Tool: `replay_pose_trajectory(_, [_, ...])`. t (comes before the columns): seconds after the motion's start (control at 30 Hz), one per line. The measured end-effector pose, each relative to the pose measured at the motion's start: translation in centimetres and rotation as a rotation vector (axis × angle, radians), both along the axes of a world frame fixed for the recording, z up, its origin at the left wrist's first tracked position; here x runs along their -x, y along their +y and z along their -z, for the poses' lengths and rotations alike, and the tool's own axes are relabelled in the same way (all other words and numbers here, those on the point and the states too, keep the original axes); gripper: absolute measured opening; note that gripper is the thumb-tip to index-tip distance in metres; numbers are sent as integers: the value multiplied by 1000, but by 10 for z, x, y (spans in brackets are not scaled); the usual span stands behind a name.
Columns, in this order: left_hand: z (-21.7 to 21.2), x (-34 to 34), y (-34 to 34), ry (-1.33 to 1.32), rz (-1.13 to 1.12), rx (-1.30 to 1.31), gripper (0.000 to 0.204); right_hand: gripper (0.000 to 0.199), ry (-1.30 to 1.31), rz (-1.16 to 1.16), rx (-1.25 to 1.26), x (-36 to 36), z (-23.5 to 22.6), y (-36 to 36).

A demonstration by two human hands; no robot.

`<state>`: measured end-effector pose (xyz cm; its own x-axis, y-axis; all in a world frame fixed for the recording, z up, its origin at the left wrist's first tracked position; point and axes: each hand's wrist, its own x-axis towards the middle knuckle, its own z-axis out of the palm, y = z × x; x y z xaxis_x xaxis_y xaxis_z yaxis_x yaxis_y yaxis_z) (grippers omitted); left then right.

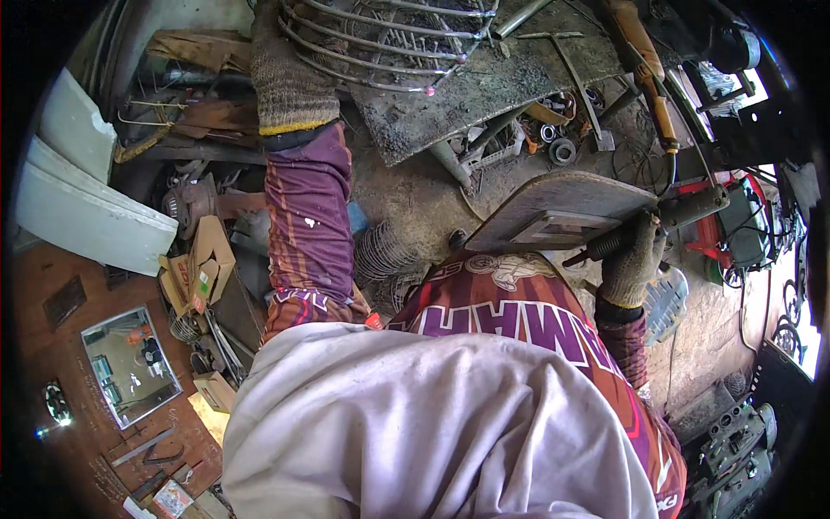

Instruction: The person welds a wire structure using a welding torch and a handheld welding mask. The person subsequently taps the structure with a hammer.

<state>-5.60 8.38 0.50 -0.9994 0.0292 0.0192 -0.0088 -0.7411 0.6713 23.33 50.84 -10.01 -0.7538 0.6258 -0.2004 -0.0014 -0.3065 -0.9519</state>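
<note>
My left hand (294, 73), in a knitted grey-brown glove with a yellow cuff edge, reaches forward beside a round rack of curved metal rods (389, 54). Its fingers run out at the upper edge, so their grip is hidden. The rack lies on a dark, gritty metal tabletop (389, 130). At the right, my gloved right hand (631, 270) is closed beside a dark coil-spring handle (609, 244), but what lies inside the fingers is hidden. Close by is a flat brown hand-held welding shield (596, 197) with a framed window, tilted above my lap.
A red and dark machine (735, 229) with cables stands at the right. Metal rings (562, 151) lie beneath the tabletop. Coiled wire (382, 253) is by my left knee. Cardboard boxes (203, 264), white curved panels (95, 208) and a framed mirror (130, 368) are at the left.
</note>
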Motion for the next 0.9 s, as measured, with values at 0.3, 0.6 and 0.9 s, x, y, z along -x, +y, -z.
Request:
replay_pose_trajectory(0.3, [2,-49,53,59,-97,85,54,39,-37,-14,-82,-8,7,2])
replay_pose_trajectory(0.6, [27,-63,53,76,-183,322,62,27,30,15,21,-9,-12,-9])
replay_pose_trajectory(0.9, [71,29,-65,781,-377,2013,57,30,14,14,-19,-10,-13,-10])
